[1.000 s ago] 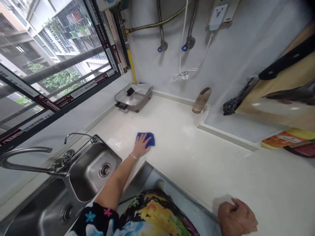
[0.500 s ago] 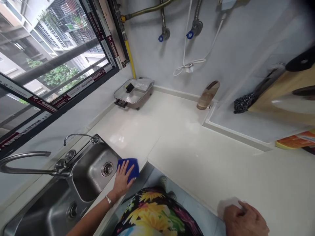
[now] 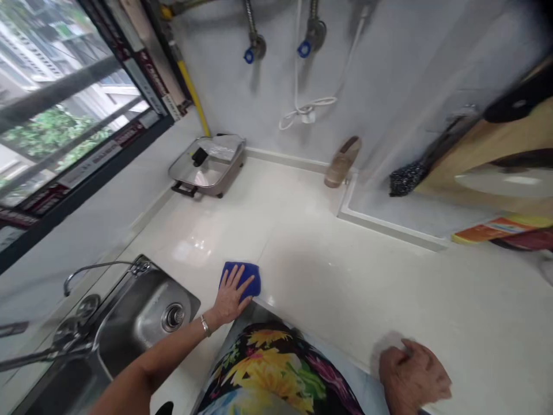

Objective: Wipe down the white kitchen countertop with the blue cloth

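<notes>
In the head view, a blue cloth [image 3: 256,281] is partly covered by the spread left hand [image 3: 231,298] on the tabletop [image 3: 345,288], near the sink [image 3: 132,323]. The right hand [image 3: 412,374] is loosely curled; its grip cannot be told. The far corner is occupied by a lidded pan [image 3: 227,180].

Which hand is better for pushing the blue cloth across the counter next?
Probably the left hand: it is spread out on top of the blue cloth. The right hand is loosely curled, well away from the cloth, farther along the counter.
</notes>
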Demonstrator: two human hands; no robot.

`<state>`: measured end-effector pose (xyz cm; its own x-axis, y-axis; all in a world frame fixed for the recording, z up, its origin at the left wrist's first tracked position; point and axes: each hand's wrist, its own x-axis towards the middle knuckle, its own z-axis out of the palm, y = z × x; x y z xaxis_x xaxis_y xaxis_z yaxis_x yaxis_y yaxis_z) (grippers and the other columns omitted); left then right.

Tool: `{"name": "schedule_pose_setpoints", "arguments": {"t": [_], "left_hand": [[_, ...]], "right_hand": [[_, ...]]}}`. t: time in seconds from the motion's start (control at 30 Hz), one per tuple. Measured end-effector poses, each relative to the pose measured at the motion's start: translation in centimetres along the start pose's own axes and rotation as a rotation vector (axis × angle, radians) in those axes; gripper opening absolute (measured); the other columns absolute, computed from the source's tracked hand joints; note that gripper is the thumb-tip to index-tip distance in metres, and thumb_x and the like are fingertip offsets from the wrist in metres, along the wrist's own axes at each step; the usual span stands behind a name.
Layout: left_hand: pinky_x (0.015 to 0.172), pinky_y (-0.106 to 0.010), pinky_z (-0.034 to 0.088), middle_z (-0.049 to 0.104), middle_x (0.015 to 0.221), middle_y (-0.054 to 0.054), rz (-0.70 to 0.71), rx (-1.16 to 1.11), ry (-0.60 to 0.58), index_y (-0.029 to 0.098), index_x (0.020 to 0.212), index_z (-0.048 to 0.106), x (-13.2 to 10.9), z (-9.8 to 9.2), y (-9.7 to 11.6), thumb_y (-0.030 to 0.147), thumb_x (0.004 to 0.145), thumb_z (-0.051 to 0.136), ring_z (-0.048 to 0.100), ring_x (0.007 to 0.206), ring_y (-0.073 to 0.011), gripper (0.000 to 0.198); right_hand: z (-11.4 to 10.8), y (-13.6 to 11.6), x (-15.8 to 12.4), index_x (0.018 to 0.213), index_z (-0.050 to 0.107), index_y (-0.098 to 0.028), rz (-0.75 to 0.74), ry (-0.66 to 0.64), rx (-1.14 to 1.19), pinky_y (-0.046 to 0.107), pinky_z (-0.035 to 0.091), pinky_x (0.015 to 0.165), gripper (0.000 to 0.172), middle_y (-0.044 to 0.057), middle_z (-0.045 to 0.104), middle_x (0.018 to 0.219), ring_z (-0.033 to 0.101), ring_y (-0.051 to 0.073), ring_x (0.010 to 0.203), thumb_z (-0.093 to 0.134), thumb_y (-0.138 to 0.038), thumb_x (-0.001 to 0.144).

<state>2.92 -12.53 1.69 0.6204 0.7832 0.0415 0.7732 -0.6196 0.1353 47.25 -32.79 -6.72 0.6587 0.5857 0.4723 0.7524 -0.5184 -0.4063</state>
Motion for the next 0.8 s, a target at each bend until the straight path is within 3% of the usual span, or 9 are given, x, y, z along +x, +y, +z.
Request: {"name": "schedule_pose_setpoints", "arguments": {"t": [0.1, 0.2, 0.3, 0.47, 0.6, 0.7, 0.8], "left_hand": [[0.121, -0.064, 0.019, 0.02, 0.169, -0.013, 0.219, -0.065, -0.068, 0.031, 0.157, 0.034, 3.9, -0.1, 0.3, 0.042, 0.095, 0.056, 0.016, 0.155, -0.0377, 0.066], [0.121, -0.063, 0.018, 0.02, 0.169, -0.013, 0.399, -0.133, -0.158, 0.031, 0.155, 0.038, 7.9, 0.1, 2.5, 0.044, 0.091, 0.062, 0.018, 0.154, -0.0389, 0.069], [0.123, -0.062, 0.014, 0.023, 0.168, -0.013, 0.578, -0.215, -0.197, 0.031, 0.154, 0.042, 12.2, 1.1, 6.8, 0.046, 0.09, 0.064, 0.02, 0.153, -0.0386, 0.069], [0.124, -0.06, 0.011, 0.023, 0.168, -0.013, 0.894, -0.358, -0.167, 0.028, 0.152, 0.044, 18.4, 4.3, 16.0, 0.048, 0.093, 0.059, 0.018, 0.154, -0.0359, 0.064], [0.125, -0.058, 0.008, 0.026, 0.167, -0.013, 1.028, -0.444, -0.167, 0.027, 0.149, 0.048, 22.6, 6.4, 21.4, 0.048, 0.092, 0.06, 0.017, 0.155, -0.0353, 0.063], [0.125, -0.056, 0.008, 0.028, 0.166, -0.012, 1.077, -0.485, -0.193, 0.027, 0.148, 0.051, 25.2, 7.0, 23.1, 0.047, 0.091, 0.061, 0.019, 0.155, -0.0342, 0.061], [0.126, -0.054, 0.008, 0.03, 0.166, -0.011, 1.101, -0.5, -0.187, 0.028, 0.147, 0.051, 26.2, 7.0, 22.6, 0.048, 0.09, 0.062, 0.021, 0.154, -0.0321, 0.061]], "right_hand": [[-0.5, -1.7, 0.3, 0.098, 0.063, -0.022, 0.051, 0.059, -0.111, 0.047, 0.033, 0.081, 0.04, 0.015, 0.063, 0.104, 0.052, 0.034, 0.098, 0.056, -0.018, 0.059], [-0.7, -2.7, 0.6, 0.098, 0.065, -0.021, 0.076, 0.059, -0.177, 0.044, 0.034, 0.08, 0.034, 0.013, 0.066, 0.11, 0.055, 0.032, 0.1, 0.054, -0.016, 0.066], [-0.7, -3.0, 0.9, 0.098, 0.065, -0.021, 0.101, 0.047, -0.194, 0.043, 0.036, 0.082, 0.032, 0.012, 0.067, 0.111, 0.057, 0.031, 0.102, 0.053, -0.014, 0.069], [-0.8, -3.1, 1.5, 0.099, 0.063, -0.018, 0.121, -0.006, -0.141, 0.043, 0.041, 0.091, 0.029, 0.012, 0.067, 0.107, 0.059, 0.027, 0.101, 0.05, -0.014, 0.074], [-0.8, -3.6, 1.9, 0.1, 0.061, -0.017, 0.192, 0.031, -0.089, 0.042, 0.043, 0.095, 0.024, 0.012, 0.067, 0.105, 0.059, 0.025, 0.102, 0.045, -0.015, 0.083], [-0.6, -3.6, 2.1, 0.101, 0.06, -0.019, 0.211, 0.05, -0.106, 0.042, 0.045, 0.096, 0.024, 0.011, 0.067, 0.105, 0.058, 0.024, 0.104, 0.042, -0.016, 0.086], [-0.6, -3.5, 2.1, 0.101, 0.06, -0.019, 0.198, 0.048, -0.146, 0.042, 0.046, 0.095, 0.024, 0.01, 0.066, 0.105, 0.059, 0.023, 0.103, 0.041, -0.015, 0.086]]}}
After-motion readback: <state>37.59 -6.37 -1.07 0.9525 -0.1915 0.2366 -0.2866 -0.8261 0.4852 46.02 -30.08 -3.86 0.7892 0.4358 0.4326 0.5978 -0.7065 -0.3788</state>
